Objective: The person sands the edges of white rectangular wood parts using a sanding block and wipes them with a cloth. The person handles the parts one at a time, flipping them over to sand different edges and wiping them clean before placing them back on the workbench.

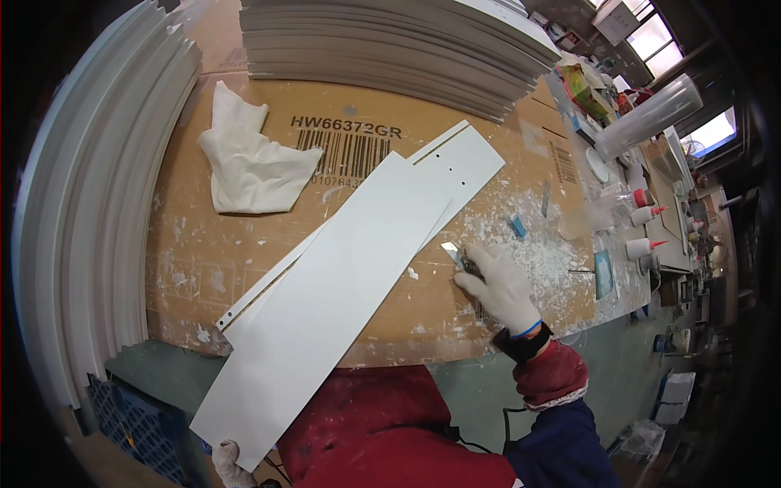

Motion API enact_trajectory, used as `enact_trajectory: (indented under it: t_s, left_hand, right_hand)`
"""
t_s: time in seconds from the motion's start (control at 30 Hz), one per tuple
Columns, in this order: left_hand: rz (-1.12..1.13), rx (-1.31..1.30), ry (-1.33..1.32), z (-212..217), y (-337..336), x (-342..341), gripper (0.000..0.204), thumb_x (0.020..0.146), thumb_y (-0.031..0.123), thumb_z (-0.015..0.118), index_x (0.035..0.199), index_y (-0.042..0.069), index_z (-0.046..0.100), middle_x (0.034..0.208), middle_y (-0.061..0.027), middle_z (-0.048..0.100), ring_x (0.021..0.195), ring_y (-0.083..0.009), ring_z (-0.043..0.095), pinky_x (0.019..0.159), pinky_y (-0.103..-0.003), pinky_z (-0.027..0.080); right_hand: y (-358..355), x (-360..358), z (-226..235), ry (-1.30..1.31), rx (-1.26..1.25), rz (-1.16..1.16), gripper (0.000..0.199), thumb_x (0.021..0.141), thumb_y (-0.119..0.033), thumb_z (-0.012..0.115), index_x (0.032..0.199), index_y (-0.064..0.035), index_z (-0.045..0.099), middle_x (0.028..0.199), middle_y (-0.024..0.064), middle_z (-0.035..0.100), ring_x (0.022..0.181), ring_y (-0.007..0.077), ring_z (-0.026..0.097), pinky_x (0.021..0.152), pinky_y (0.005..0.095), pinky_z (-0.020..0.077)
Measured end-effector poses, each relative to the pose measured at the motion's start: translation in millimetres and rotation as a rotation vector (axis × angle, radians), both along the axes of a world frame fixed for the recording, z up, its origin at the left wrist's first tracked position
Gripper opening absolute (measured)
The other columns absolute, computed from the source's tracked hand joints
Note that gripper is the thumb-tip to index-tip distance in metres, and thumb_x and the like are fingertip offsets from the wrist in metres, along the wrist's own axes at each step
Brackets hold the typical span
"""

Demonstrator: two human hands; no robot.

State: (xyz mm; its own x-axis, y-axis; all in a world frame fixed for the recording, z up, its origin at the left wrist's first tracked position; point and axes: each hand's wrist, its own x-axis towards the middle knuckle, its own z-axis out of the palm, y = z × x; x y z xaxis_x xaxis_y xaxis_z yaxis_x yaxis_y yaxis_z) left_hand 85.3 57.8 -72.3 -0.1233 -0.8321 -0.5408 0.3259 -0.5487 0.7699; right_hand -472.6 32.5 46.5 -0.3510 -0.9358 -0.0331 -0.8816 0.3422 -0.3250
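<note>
A long white board (325,268) slants across the table, its near end reaching past the front edge. Under it lies a second white board (465,159) with a slot and small holes; most of it is hidden. My left hand (232,465), in a white glove, is closed on the near end of the top board. To the right of the boards, my right hand (503,286), also gloved, is closed around a small scraper with a shiny flat blade (451,251). The blade points toward the boards without touching them; the fingers hide most of its handle.
Cardboard (268,325) with white flecks covers the table. A crumpled white cloth (252,159) lies left of the boards. Stacked panels stand at the left (106,203) and back (382,45). Red-tipped bottles (643,248), a clear roll (651,118) and a blue piece (517,226) are at the right.
</note>
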Motion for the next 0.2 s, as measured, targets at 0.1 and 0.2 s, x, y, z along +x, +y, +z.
enact_trajectory:
  t_s: [0.1, 0.2]
  left_hand:
    - [0.066, 0.085, -0.127, 29.2, 4.7, -14.4, 0.063, 0.087, 0.030, 0.067, 0.133, -0.008, 0.045, 0.123, -0.0215, 0.059, 0.105, -0.0312, 0.062, 0.090, -0.040, 0.051]
    - [0.246, 0.061, -0.027, 39.9, -9.0, -47.8, 0.060, 0.080, 0.021, 0.072, 0.129, -0.002, 0.046, 0.091, -0.0148, 0.067, 0.061, -0.0197, 0.067, 0.050, -0.022, 0.055]
  right_hand:
    - [5.0, 8.7, -16.7, 0.071, -0.075, -0.001, 0.022, 0.086, -0.024, 0.063, 0.099, -0.0062, 0.061, 0.094, 0.0189, 0.058, 0.089, 0.0365, 0.057, 0.075, 0.0455, 0.0463]
    - [6.8, 12.9, -17.4, 0.017, 0.011, -0.048, 0.022, 0.086, -0.024, 0.064, 0.098, -0.0057, 0.060, 0.099, 0.0199, 0.057, 0.091, 0.0375, 0.056, 0.076, 0.0452, 0.0463]
